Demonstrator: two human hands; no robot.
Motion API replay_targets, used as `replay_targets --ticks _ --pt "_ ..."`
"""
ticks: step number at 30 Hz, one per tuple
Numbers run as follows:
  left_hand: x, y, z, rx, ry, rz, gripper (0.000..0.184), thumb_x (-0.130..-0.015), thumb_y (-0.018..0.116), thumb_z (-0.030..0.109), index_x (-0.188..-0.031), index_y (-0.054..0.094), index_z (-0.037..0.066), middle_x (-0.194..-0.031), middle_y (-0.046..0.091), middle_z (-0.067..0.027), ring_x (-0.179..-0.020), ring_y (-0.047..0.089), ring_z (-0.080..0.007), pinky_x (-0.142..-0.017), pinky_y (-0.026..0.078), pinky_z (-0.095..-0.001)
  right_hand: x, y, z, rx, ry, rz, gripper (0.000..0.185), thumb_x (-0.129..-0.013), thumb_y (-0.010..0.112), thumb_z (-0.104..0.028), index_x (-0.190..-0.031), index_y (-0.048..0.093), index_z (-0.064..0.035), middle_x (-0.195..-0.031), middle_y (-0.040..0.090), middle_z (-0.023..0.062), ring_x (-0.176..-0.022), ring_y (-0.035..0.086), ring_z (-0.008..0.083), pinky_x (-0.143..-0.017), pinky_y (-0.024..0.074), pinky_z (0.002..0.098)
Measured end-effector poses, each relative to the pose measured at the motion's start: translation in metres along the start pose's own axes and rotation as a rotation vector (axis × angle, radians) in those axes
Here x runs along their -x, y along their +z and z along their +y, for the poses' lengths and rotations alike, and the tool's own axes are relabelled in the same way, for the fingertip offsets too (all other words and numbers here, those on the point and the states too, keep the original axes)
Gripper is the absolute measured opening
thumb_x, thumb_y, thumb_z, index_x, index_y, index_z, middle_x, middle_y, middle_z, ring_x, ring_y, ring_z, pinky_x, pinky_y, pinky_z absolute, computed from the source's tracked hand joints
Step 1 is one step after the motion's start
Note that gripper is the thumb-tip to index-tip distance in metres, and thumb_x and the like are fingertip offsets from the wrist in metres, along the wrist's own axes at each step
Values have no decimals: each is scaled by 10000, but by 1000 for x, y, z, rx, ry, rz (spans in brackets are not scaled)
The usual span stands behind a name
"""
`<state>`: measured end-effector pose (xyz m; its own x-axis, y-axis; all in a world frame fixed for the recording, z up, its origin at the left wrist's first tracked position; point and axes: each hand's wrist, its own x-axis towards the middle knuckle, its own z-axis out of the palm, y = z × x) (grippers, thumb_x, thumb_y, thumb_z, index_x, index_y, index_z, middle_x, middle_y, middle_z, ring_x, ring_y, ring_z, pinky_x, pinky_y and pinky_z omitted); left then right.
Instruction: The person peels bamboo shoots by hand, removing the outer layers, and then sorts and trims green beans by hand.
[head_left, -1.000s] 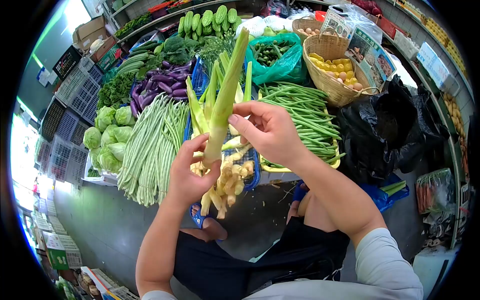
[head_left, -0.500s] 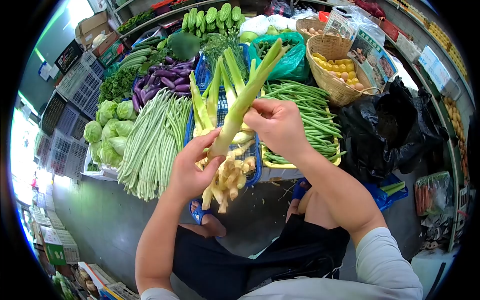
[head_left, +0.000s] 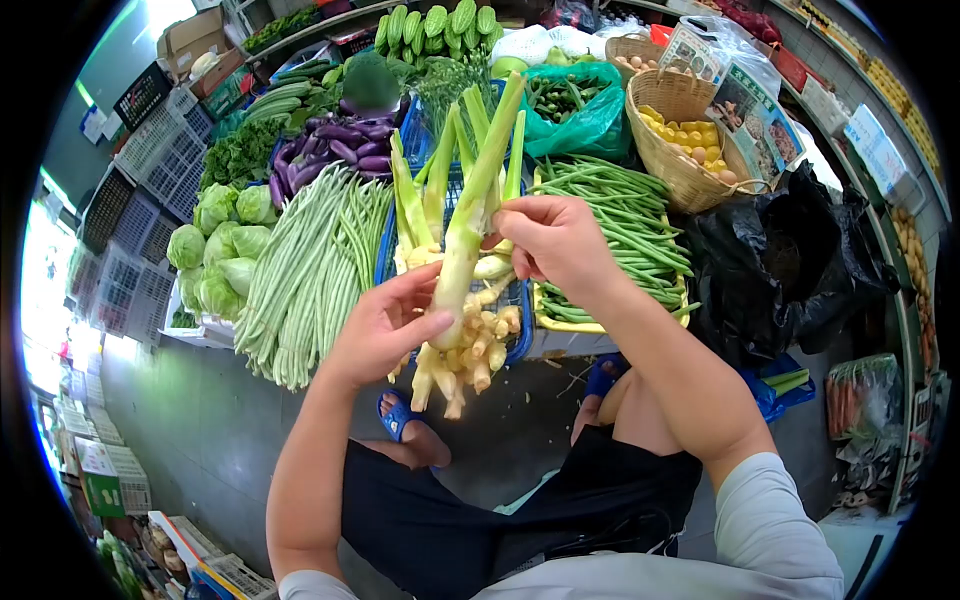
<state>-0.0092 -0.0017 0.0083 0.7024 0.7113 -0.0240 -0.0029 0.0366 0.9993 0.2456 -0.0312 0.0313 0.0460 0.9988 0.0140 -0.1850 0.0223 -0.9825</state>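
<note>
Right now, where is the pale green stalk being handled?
In the head view, the stalk is near the centre, between the left hand and right hand, in front of the blue crate.

Left to Right

Round pale-green cabbages lie left of long pale-green beans; next, a blue plastic mesh crate behind a thick pale-green stalk; then slim green beans in a rectangular yellow plastic tray.
</note>
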Motion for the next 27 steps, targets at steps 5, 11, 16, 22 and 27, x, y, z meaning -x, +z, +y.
replay_targets --ticks 5,11,16,22,27 --pt "-13 14 1 -123 106 260 655 -859 868 151 -1397 544 -34 -1144 707 -124 -1005 701 -187 -904 580 -334 10 17 0 166 -18 -56 193 -953 676 -109 -1023 752 54 -859 764 79 -536 580 57 -482 472 221" --pt "-18 17 6 -238 213 340 444 -901 817 96 -1269 610 -42 -1097 719 -123 -1026 707 -179 -909 591 -328 10 20 2 272 -108 -24 210 -938 718 -150 -1004 760 44 -789 738 35 -568 577 33 -504 463 219" --pt "-18 14 2 -135 235 287 411 -950 750 55 -1308 593 -72 -1142 712 -127 -1071 694 -179 -932 580 -317 10 13 -5 483 -214 53 302 -879 739 -217 -1029 760 44 -844 770 106 -650 678 106 -617 529 262" --pt "-16 19 6 -181 214 281 422 -968 728 50 -1339 579 -84 -1201 703 -140 -1111 688 -186 -967 567 -317 18 21 1 509 -390 -40 300 -913 763 -170 -1161 752 -2 -825 741 11 -554 520 16 -497 395 222" --pt "-19 17 -3 -117 220 259 455 -978 713 45 -1388 560 -81 -1240 695 -151 -1126 685 -195 -984 561 -323 16 19 -3 462 -257 -46 296 -921 760 -173 -1166 759 -8 -814 735 -8 -557 492 4 -496 380 221"
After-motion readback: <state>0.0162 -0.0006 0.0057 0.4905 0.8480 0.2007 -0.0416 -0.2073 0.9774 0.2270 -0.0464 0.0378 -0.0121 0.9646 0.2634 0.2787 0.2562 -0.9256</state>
